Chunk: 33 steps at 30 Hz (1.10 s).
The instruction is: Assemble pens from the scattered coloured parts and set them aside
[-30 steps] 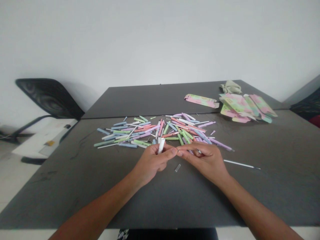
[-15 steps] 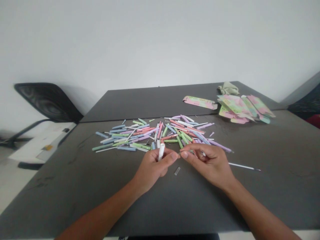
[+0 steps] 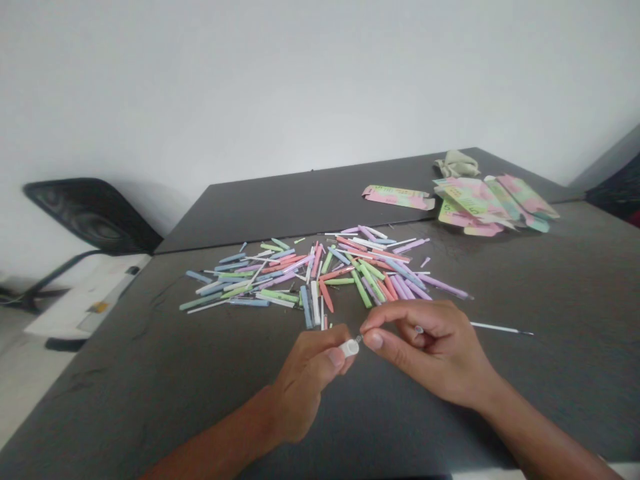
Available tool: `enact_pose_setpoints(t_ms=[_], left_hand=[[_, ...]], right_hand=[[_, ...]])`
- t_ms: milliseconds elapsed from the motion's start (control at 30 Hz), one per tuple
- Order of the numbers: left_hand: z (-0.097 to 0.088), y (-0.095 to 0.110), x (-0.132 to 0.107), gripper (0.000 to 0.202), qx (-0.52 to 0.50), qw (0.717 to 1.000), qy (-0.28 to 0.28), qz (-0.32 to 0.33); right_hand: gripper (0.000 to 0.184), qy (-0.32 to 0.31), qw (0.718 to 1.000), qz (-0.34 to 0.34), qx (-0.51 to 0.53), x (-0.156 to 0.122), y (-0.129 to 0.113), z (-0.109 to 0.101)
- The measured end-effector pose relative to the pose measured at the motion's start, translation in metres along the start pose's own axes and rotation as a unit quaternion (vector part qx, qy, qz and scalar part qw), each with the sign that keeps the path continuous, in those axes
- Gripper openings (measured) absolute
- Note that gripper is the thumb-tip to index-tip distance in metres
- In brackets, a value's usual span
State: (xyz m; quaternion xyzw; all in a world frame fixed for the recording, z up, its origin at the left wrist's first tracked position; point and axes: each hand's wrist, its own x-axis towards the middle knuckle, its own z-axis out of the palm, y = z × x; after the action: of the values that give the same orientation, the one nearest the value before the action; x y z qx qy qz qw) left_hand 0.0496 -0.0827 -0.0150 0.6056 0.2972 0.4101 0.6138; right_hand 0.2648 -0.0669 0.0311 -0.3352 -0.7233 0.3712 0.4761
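Note:
My left hand (image 3: 303, 383) is closed round a white pen barrel (image 3: 349, 348), its open end turned toward my right hand. Thumb and forefinger of my right hand (image 3: 425, 350) pinch a small metal spring (image 3: 359, 339) at the mouth of that barrel. A thin white pen refill (image 3: 503, 328) also passes through my right hand, its dark tip sticking out to the right. Just beyond my hands lies a heap of pen parts, with a red barrel (image 3: 327, 295), a blue barrel (image 3: 306, 307) and a white barrel (image 3: 315, 302) nearest the left hand.
Flattened pink and green cartons (image 3: 475, 207) lie at the back right, with a crumpled cloth (image 3: 456, 164) behind them. A single carton (image 3: 399, 197) lies left of these. The dark table (image 3: 125, 373) meets a second one at a seam. A black mesh chair (image 3: 95, 217) stands at left.
My left hand has come lower and tipped the barrel from upright toward the right hand. The right hand has brought the spring to the barrel's end. The clear piece on the table is now hidden.

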Motion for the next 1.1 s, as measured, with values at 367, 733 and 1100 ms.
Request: enact_pose_setpoints(t_ms=[367,733,1100], left_hand=[[0.006,0.012,0.008,0.037,-0.004,0.994,0.088,-0.068],[0.001,0.0,0.009,0.034,-0.036,0.989,0.097,-0.11],[0.015,0.011,0.014,0.045,0.025,0.992,0.071,-0.106]], right_hand=[[0.005,0.005,0.995,-0.064,-0.07,-0.001,0.005,-0.006],[0.023,-0.049,0.994,0.092,0.046,-0.001,0.008,-0.014],[0.026,0.057,0.917,0.124,0.376,0.008,-0.008,0.01]])
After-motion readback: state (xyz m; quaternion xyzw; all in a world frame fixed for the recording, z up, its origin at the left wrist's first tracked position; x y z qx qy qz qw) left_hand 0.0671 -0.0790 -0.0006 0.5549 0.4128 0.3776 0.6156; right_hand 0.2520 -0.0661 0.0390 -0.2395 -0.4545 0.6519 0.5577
